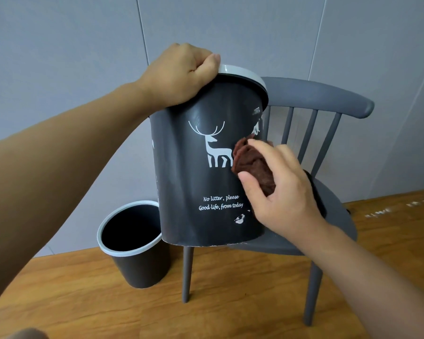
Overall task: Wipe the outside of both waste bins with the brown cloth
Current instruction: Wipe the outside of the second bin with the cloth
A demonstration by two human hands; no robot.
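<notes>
A dark grey waste bin with a white deer print, white lettering and a pale rim stands on the seat of a grey chair. My left hand grips the bin's rim at its top left. My right hand holds a bunched brown cloth and presses it against the right side of the bin's outside, beside the deer. A second dark grey bin with a pale rim stands open on the wooden floor, below and left of the first.
The chair's spindle back rises behind the upper bin, and its legs stand on the wooden floor. A grey panelled wall lies behind everything. A blurred shape shows at the bottom left edge.
</notes>
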